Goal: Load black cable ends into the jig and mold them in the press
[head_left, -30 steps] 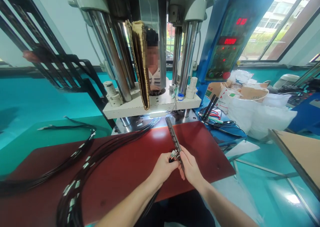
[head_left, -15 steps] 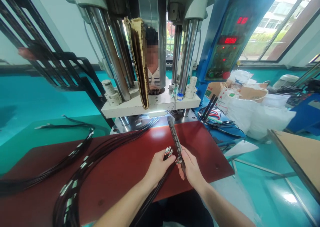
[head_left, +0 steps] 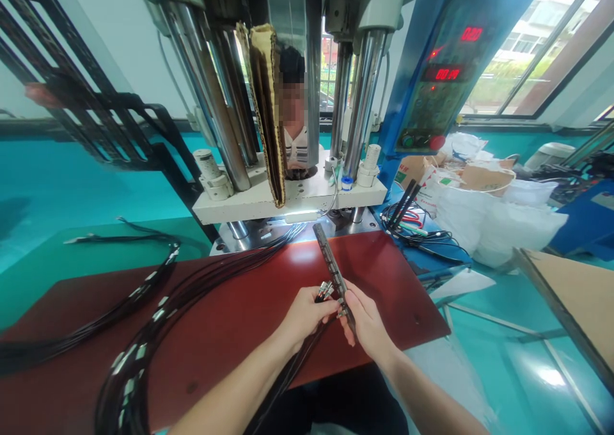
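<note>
My left hand (head_left: 307, 316) is closed round a bundle of black cables (head_left: 292, 368) whose metal connectors (head_left: 324, 290) stick up between thumb and fingers. My right hand (head_left: 364, 313) grips the lower end of a long, narrow dark metal bar (head_left: 329, 253) with slots along it. The bar slants up and left towards the press. Both hands nearly touch at the bar's lower end, where a small connector shows by my left thumb. More black cables with pale connectors (head_left: 158, 313) lie in curved bundles on the red-brown table (head_left: 230, 345).
A press (head_left: 288, 208) with steel columns and hanging cardboard (head_left: 266, 102) stands behind the table. A person (head_left: 295, 134) is behind it. At right are a blue control box (head_left: 432, 70), coiled cables (head_left: 444, 246), white sacks (head_left: 518, 221) and a board (head_left: 575, 300).
The bar's upper end has swung left, and my left thumb has come closer to the bar. The red digits on the control box have changed. The view has shifted slightly.
</note>
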The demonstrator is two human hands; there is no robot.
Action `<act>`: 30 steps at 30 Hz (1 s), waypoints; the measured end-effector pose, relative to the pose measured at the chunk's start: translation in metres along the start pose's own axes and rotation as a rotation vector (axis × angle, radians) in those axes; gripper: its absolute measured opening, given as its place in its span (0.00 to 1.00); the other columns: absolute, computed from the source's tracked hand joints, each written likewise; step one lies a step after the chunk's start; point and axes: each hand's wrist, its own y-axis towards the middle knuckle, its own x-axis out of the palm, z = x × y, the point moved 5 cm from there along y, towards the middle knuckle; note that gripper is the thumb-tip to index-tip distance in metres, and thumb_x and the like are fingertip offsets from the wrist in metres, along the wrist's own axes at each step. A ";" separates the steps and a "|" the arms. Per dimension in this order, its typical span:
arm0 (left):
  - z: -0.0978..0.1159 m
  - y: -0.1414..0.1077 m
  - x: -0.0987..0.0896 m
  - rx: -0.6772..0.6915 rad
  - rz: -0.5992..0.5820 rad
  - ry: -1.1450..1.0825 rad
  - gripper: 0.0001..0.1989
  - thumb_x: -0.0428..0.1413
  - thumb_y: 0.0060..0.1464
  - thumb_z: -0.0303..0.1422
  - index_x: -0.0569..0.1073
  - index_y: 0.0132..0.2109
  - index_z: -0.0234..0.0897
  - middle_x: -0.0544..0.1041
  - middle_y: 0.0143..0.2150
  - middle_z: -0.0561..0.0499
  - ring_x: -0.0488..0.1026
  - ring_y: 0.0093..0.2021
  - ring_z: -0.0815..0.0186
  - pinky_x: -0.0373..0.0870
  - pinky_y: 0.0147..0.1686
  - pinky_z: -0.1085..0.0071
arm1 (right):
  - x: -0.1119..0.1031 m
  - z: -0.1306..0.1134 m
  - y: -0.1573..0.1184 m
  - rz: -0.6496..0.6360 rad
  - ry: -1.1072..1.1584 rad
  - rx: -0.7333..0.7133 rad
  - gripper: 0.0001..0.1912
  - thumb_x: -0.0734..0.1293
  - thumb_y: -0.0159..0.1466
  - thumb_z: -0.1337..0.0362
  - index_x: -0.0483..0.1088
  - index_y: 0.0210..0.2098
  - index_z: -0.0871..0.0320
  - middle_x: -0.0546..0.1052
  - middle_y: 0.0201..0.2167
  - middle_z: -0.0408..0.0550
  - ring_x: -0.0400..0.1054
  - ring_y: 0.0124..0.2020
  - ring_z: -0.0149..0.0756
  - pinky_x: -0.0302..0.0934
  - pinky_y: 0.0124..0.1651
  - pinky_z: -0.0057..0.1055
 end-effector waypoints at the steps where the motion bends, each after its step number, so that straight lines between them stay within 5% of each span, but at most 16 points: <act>1: 0.000 0.000 0.001 -0.007 -0.006 -0.009 0.13 0.56 0.40 0.37 0.62 0.19 0.35 0.57 0.12 0.60 0.48 0.12 0.77 0.41 0.14 0.76 | 0.001 0.000 0.000 -0.003 -0.007 0.004 0.27 0.55 0.63 0.51 0.57 0.55 0.63 0.64 0.15 0.36 0.55 0.08 0.22 0.48 0.09 0.17; 10: 0.002 0.001 0.000 0.146 0.013 -0.065 0.11 0.56 0.42 0.34 0.62 0.22 0.33 0.62 0.17 0.58 0.52 0.17 0.78 0.48 0.18 0.78 | 0.007 0.002 0.002 -0.001 -0.189 -0.013 0.25 0.53 0.64 0.51 0.59 0.55 0.59 0.62 0.15 0.35 0.55 0.09 0.21 0.48 0.09 0.16; 16: -0.002 -0.001 -0.013 0.044 0.145 -0.175 0.13 0.53 0.46 0.41 0.58 0.30 0.39 0.56 0.17 0.63 0.47 0.13 0.79 0.39 0.13 0.80 | 0.000 0.005 0.000 0.013 0.018 0.031 0.25 0.56 0.63 0.52 0.57 0.55 0.58 0.65 0.17 0.37 0.55 0.09 0.22 0.48 0.09 0.16; 26: 0.000 0.002 -0.004 -0.026 0.045 -0.139 0.13 0.56 0.42 0.40 0.64 0.25 0.35 0.56 0.14 0.61 0.45 0.11 0.80 0.37 0.12 0.79 | -0.001 0.002 0.002 0.005 0.012 0.053 0.25 0.57 0.62 0.51 0.60 0.54 0.58 0.66 0.19 0.39 0.55 0.09 0.21 0.47 0.09 0.18; 30: -0.004 0.007 -0.002 0.052 0.015 -0.214 0.10 0.58 0.40 0.36 0.67 0.25 0.32 0.67 0.18 0.55 0.58 0.16 0.76 0.51 0.17 0.78 | 0.000 0.002 0.001 -0.001 -0.027 0.065 0.26 0.57 0.61 0.50 0.59 0.54 0.58 0.65 0.18 0.38 0.55 0.09 0.22 0.47 0.09 0.18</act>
